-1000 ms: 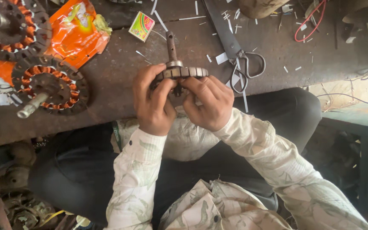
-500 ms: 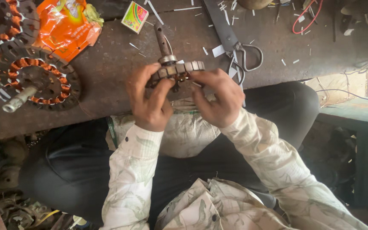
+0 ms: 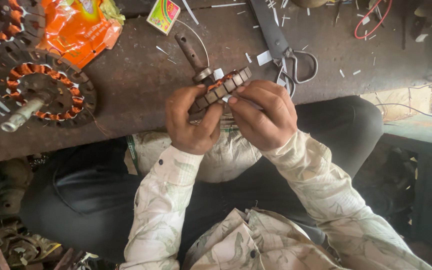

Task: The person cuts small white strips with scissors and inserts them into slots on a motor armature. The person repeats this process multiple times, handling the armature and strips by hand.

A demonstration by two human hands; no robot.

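Tilted further since the earlier frame, the fan stator (image 3: 221, 90) now slants edge-on above the worktop (image 3: 141, 85), grasped firmly in both left hand (image 3: 191, 120) and right hand (image 3: 263, 115).

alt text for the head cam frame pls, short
Both hands, left hand and right hand, hold a round motor stator with a rusty shaft over the lap. On the dark workbench lie a copper-wound stator, scissors and an orange wrapper.
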